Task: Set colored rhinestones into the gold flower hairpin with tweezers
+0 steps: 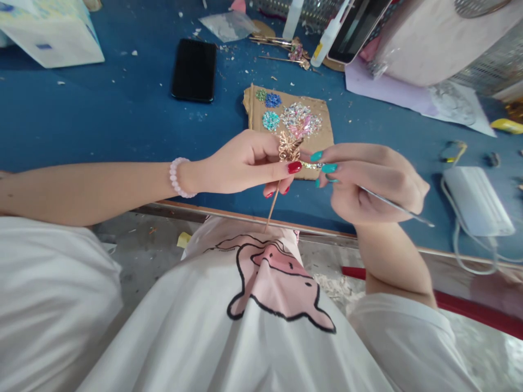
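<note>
My left hand (249, 166), with red nails and a pale bead bracelet (180, 177) at the wrist, is closed on a gold hairpin (289, 146). The hairpin has an openwork ornamental head, and its thin stick points down toward my lap. In my right hand (368, 177), with teal nails, is a slim metal tool (396, 206). Its back end sticks out to the lower right; its working tip is hidden by the fingers. A short sparkling strand (311, 165) shows between the two hands. Just beyond them lies a cardboard piece (322, 144) with piles of coloured chips (301, 118).
A black phone (194, 71) lies at the back left, near a tissue box (73, 38). Several finished-looking hairpins (296, 51) and a glue bottle (327, 41) are behind the cardboard. A white power bank (478, 201) with a cable is at the right.
</note>
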`<action>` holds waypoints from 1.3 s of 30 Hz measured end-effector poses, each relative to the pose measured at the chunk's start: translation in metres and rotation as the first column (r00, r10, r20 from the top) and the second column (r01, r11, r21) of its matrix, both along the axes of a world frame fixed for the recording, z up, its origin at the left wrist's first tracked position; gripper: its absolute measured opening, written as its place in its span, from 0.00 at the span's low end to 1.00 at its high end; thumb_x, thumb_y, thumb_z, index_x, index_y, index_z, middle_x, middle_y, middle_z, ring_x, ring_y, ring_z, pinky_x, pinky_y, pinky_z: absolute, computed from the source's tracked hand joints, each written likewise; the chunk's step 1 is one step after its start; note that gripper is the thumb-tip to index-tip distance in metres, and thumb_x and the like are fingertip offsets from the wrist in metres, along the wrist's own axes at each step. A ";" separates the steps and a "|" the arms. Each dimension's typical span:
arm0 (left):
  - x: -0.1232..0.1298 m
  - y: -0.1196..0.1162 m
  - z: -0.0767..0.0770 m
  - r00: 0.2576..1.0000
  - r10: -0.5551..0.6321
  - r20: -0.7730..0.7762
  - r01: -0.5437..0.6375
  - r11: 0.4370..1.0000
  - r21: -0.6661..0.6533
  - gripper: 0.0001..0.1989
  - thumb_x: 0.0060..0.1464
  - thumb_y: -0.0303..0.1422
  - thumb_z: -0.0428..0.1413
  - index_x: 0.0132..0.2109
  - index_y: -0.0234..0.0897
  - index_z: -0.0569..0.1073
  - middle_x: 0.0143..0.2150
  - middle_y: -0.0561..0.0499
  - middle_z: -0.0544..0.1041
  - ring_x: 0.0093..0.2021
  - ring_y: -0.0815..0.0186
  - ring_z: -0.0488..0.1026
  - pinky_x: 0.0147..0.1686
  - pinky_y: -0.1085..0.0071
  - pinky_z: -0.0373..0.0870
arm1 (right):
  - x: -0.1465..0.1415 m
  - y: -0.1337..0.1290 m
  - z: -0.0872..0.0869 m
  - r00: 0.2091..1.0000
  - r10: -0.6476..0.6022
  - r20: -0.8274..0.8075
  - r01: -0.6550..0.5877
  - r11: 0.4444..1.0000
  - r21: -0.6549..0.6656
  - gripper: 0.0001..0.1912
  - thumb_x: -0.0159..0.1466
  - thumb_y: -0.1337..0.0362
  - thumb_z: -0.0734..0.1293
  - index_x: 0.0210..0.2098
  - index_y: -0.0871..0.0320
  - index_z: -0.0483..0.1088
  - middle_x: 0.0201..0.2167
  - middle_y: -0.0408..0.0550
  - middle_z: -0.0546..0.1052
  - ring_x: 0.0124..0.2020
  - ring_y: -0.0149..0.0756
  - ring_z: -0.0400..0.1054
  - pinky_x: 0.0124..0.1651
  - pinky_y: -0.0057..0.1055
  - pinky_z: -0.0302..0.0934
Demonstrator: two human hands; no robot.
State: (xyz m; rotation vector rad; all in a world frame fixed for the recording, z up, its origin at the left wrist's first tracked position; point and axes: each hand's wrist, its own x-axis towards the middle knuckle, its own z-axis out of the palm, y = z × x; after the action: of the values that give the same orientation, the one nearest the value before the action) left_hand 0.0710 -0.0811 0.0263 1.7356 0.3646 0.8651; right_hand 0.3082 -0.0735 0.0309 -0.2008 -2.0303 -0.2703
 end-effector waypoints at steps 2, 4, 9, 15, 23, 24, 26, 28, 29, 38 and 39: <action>0.000 0.000 0.001 1.000 0.000 0.003 0.000 1.000 0.008 0.29 0.67 0.57 0.61 0.31 0.35 0.75 0.26 0.53 0.77 0.21 0.75 0.72 0.26 0.76 0.75 | -0.002 -0.003 0.002 1.000 0.021 0.018 -0.020 0.999 -0.030 0.09 0.74 0.70 0.66 0.46 0.52 0.78 0.45 0.43 0.88 0.37 0.29 0.85 0.33 0.19 0.79; 0.000 0.000 0.001 1.000 0.005 0.015 -0.005 1.000 0.026 0.30 0.68 0.57 0.60 0.30 0.35 0.74 0.26 0.53 0.77 0.21 0.76 0.71 0.26 0.78 0.74 | -0.005 -0.006 0.004 0.999 0.047 0.021 -0.046 0.999 -0.025 0.10 0.74 0.72 0.66 0.45 0.55 0.78 0.44 0.44 0.88 0.40 0.29 0.86 0.35 0.18 0.79; -0.001 -0.001 0.004 1.000 0.016 -0.010 -0.016 0.999 0.041 0.31 0.67 0.58 0.61 0.30 0.34 0.75 0.26 0.53 0.77 0.21 0.77 0.71 0.25 0.80 0.74 | -0.006 -0.005 0.004 0.998 0.062 0.017 -0.061 0.998 -0.015 0.09 0.75 0.73 0.65 0.45 0.57 0.78 0.46 0.44 0.88 0.44 0.30 0.86 0.41 0.20 0.81; -0.001 -0.002 0.005 0.999 0.042 -0.031 -0.040 0.997 0.062 0.32 0.69 0.59 0.58 0.30 0.33 0.75 0.26 0.52 0.77 0.21 0.77 0.72 0.25 0.80 0.73 | -0.007 0.006 0.005 0.998 0.069 -0.004 -0.068 0.983 0.171 0.08 0.76 0.67 0.66 0.41 0.58 0.78 0.42 0.46 0.88 0.42 0.29 0.86 0.45 0.18 0.80; -0.001 -0.002 0.005 1.000 0.020 -0.002 -0.020 0.998 0.059 0.31 0.69 0.56 0.59 0.29 0.33 0.75 0.25 0.52 0.77 0.21 0.77 0.72 0.23 0.81 0.71 | -0.011 0.008 0.008 0.999 0.048 -0.015 -0.044 0.973 0.225 0.07 0.74 0.68 0.66 0.40 0.57 0.77 0.39 0.44 0.86 0.38 0.27 0.84 0.42 0.18 0.79; -0.001 -0.001 0.005 1.000 0.026 -0.010 -0.026 0.998 0.060 0.31 0.69 0.57 0.59 0.29 0.33 0.75 0.24 0.52 0.77 0.21 0.77 0.72 0.23 0.81 0.71 | -0.010 0.007 0.008 0.999 0.049 -0.002 -0.048 0.975 0.218 0.06 0.74 0.68 0.67 0.41 0.58 0.77 0.40 0.44 0.86 0.38 0.28 0.84 0.41 0.19 0.80; -0.001 -0.001 0.006 0.999 0.036 -0.030 -0.034 0.997 0.065 0.32 0.69 0.59 0.58 0.29 0.34 0.75 0.24 0.52 0.76 0.21 0.76 0.72 0.23 0.81 0.71 | -0.008 0.007 0.008 0.998 0.053 0.019 -0.055 0.978 0.199 0.06 0.74 0.68 0.67 0.45 0.56 0.78 0.42 0.43 0.87 0.39 0.28 0.84 0.40 0.20 0.80; -0.002 -0.001 0.006 0.998 0.038 -0.042 -0.035 0.997 0.067 0.32 0.68 0.58 0.59 0.29 0.34 0.75 0.24 0.52 0.77 0.21 0.76 0.72 0.23 0.81 0.71 | -0.007 0.007 0.008 0.998 0.055 0.027 -0.059 0.981 0.186 0.07 0.74 0.68 0.67 0.47 0.56 0.78 0.43 0.43 0.87 0.40 0.29 0.85 0.42 0.21 0.81; -0.002 -0.002 0.007 0.998 0.036 -0.042 -0.033 0.997 0.066 0.32 0.68 0.58 0.60 0.29 0.33 0.75 0.24 0.52 0.77 0.21 0.76 0.72 0.24 0.81 0.72 | -0.006 0.007 0.008 0.998 0.058 0.025 -0.061 0.981 0.186 0.07 0.74 0.68 0.67 0.47 0.57 0.78 0.43 0.43 0.87 0.41 0.29 0.85 0.42 0.21 0.81; -0.002 -0.002 0.005 0.998 0.047 -0.036 -0.045 0.998 0.044 0.32 0.68 0.59 0.59 0.30 0.34 0.76 0.24 0.53 0.77 0.21 0.76 0.73 0.25 0.79 0.74 | -0.011 0.009 0.006 0.999 0.045 -0.011 -0.041 0.970 0.241 0.10 0.76 0.68 0.65 0.41 0.57 0.78 0.40 0.41 0.85 0.38 0.25 0.84 0.40 0.17 0.79; -0.002 -0.002 0.005 0.998 0.048 -0.038 -0.046 0.998 0.047 0.32 0.68 0.59 0.59 0.30 0.34 0.75 0.24 0.53 0.77 0.21 0.76 0.72 0.25 0.79 0.74 | -0.012 0.010 0.007 0.999 0.048 -0.020 -0.042 0.969 0.245 0.10 0.76 0.69 0.65 0.41 0.57 0.78 0.39 0.42 0.86 0.38 0.26 0.84 0.40 0.17 0.79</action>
State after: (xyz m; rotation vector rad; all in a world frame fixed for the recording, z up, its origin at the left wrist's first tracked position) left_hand 0.0689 -0.0827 0.0314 1.7950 0.4156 0.8805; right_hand 0.2965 -0.0639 0.0375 -0.0039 -1.9532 -0.4830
